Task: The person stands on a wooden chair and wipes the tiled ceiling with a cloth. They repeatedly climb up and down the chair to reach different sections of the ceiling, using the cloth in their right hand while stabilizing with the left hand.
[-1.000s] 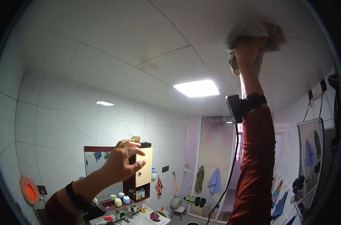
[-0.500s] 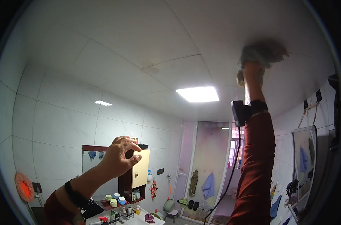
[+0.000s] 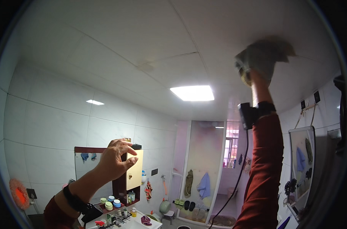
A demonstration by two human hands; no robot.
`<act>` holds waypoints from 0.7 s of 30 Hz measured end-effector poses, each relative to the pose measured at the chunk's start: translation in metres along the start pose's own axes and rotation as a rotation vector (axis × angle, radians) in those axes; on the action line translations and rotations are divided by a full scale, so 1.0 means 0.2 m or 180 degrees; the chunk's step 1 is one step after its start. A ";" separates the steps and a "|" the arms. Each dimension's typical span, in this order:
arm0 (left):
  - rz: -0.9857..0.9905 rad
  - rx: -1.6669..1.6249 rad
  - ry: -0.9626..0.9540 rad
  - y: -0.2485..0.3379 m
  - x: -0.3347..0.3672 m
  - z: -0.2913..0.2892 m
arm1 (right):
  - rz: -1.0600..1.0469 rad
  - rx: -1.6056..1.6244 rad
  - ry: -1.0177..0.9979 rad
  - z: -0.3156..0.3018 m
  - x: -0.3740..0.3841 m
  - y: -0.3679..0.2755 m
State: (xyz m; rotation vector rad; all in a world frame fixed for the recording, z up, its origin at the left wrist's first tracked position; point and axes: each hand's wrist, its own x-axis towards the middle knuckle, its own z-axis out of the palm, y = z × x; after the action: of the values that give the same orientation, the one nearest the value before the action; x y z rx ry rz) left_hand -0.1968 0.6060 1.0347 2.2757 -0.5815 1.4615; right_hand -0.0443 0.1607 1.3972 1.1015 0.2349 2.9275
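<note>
My right arm reaches up to the ceiling (image 3: pixel 143 34), and my right hand (image 3: pixel 259 74) presses a grey cloth (image 3: pixel 263 53) against it. Motion blurs the cloth, which covers most of the fingers. My left hand (image 3: pixel 118 158) is raised in mid-air with thumb and fingers curved apart and nothing between them. Behind it stands a wall cabinet with a cream door (image 3: pixel 134 168), beside a mirror (image 3: pixel 83 162). A black strap with a small device sits on each wrist. From the right one hangs a black cable (image 3: pixel 238 187).
A lit square ceiling lamp (image 3: pixel 192 93) is left of my right arm. Below are a shelf with several jars (image 3: pixel 109 205) and a washbasin counter (image 3: pixel 154 225). Ahead stands a frosted glass door (image 3: pixel 206 152) with slippers (image 3: pixel 189 206) at its foot. Another mirror (image 3: pixel 303 168) hangs at right.
The view has turned slightly right, so the room has shifted left. My right hand and the cloth have moved across the ceiling; more of the cloth shows. My left hand keeps its pose.
</note>
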 end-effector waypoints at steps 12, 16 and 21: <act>0.0180 -0.0077 -0.0142 0.10 0.03 0.06 | -0.0032 0.0760 0.0496 -0.37 0.36 -0.80; 0.0134 -0.0045 -0.0178 0.12 -0.03 0.05 | -0.0294 -0.0296 -0.0873 -0.29 0.24 -0.67; -0.0224 -0.0092 -0.0131 0.08 0.02 0.04 | 0.0443 0.3462 0.0392 -0.23 0.22 -0.60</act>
State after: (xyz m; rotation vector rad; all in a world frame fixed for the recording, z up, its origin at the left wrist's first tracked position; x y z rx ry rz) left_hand -0.1986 0.5878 1.0369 2.2849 -0.5254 1.3675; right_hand -0.1137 0.2751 1.3757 0.9404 1.9621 2.9149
